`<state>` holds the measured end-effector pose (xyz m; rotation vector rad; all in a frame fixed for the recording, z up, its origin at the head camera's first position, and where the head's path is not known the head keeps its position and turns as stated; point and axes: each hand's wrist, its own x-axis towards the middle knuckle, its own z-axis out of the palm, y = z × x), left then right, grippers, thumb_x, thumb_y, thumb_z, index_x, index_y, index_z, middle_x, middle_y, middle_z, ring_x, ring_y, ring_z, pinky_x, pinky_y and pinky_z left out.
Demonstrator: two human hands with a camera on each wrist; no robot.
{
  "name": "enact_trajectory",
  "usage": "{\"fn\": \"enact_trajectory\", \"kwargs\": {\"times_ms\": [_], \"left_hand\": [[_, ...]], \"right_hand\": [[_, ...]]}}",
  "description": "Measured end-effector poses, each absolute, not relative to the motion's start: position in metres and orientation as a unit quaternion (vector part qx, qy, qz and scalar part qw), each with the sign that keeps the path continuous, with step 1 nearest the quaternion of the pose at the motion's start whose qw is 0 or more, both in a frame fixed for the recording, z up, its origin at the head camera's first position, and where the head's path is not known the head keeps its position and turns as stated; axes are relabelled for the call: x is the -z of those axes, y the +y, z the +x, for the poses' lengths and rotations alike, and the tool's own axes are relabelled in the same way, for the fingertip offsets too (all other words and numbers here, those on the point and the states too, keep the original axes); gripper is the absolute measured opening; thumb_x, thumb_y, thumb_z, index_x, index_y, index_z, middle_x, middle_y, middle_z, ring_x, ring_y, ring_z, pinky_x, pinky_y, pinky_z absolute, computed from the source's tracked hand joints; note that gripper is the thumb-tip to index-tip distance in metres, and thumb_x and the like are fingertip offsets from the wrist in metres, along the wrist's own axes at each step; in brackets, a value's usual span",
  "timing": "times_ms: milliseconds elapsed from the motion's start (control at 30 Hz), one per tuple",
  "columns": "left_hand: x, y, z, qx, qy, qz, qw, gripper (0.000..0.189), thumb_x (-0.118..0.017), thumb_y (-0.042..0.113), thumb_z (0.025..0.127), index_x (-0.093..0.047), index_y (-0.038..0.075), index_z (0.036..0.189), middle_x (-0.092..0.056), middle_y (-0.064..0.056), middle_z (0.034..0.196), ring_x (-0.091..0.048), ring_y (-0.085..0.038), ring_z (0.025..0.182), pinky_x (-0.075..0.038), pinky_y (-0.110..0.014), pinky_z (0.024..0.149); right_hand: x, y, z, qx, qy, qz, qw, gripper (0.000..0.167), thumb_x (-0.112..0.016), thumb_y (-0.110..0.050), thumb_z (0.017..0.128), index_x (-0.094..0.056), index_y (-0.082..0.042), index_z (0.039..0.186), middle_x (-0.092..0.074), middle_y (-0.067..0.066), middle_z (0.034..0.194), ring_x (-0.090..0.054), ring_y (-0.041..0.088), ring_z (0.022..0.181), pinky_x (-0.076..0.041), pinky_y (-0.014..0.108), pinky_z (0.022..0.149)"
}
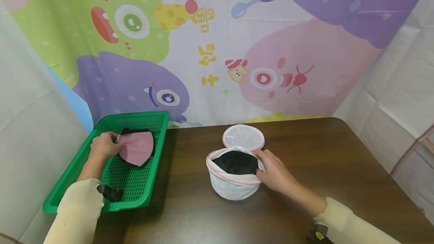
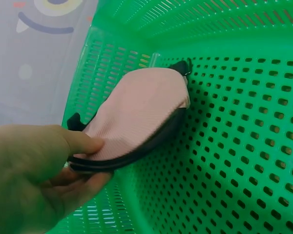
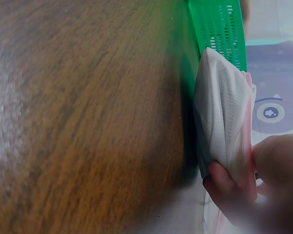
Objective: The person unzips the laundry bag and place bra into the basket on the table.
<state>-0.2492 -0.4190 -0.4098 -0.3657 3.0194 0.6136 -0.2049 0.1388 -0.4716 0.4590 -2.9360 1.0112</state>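
Note:
In the head view, my left hand [image 1: 104,146] reaches into the green basket [image 1: 158,153]. Its thumb and fingers pinch the edge of a pink, black-edged padded cup piece [image 1: 137,149] that looks like a folded bra. In the left wrist view, black strap ends [image 2: 181,67] show at the corners of the pink piece [image 2: 141,105]. My right hand [image 1: 276,172] grips the pink-zippered rim of a white mesh laundry bag [image 1: 234,189], thumb and fingers on either side. A black cloth piece [image 1: 235,162] lies inside the bag; its lower part is hidden.
The bag's round mesh lid [image 1: 243,137] is folded back behind it on the brown table [image 1: 305,142]. A printed cartoon curtain [image 1: 210,97] hangs along the table's far edge. White cloth walls [image 1: 34,97] stand at both sides, the left one close to the basket.

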Motion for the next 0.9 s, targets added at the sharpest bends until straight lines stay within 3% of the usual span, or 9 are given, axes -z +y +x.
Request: {"fn": "enact_trajectory", "kwargs": {"times_ms": [367, 667, 900], "left_hand": [[0.409, -0.416, -0.2472, -0.202, 0.969, -0.137, 0.023, 0.069, -0.075, 0.021, 0.103, -0.048, -0.014, 0.155, -0.05, -0.047, 0.155, -0.039, -0.073, 0.146, -0.037, -0.082, 0.123], [0.4057, -0.4158, -0.2458, -0.193, 0.969, -0.151, 0.042, 0.071, -0.074, 0.024, 0.104, -0.045, -0.008, 0.161, -0.049, -0.047, 0.156, -0.049, -0.071, 0.14, -0.052, -0.076, 0.107], [0.4019, -0.4158, -0.2452, -0.176, 0.97, -0.141, 0.086, 0.073, -0.062, 0.029, 0.108, -0.04, -0.01, 0.166, -0.04, -0.047, 0.165, -0.042, -0.072, 0.148, -0.05, -0.079, 0.112]], "right_hand": [[0.4711, 0.1392, -0.2057, -0.326, -0.934, 0.147, 0.004, 0.048, -0.078, 0.004, 0.09, -0.071, -0.003, 0.137, -0.072, 0.016, 0.12, -0.065, 0.027, 0.101, -0.061, 0.049, 0.097], [0.4698, 0.1389, -0.206, -0.33, -0.933, 0.146, 0.003, 0.047, -0.078, 0.004, 0.09, -0.071, -0.004, 0.136, -0.072, 0.016, 0.12, -0.065, 0.027, 0.101, -0.061, 0.05, 0.097], [0.4689, 0.1392, -0.2058, -0.331, -0.932, 0.147, 0.002, 0.047, -0.079, 0.003, 0.09, -0.072, -0.004, 0.136, -0.072, 0.016, 0.119, -0.064, 0.026, 0.099, -0.061, 0.047, 0.094]]}}
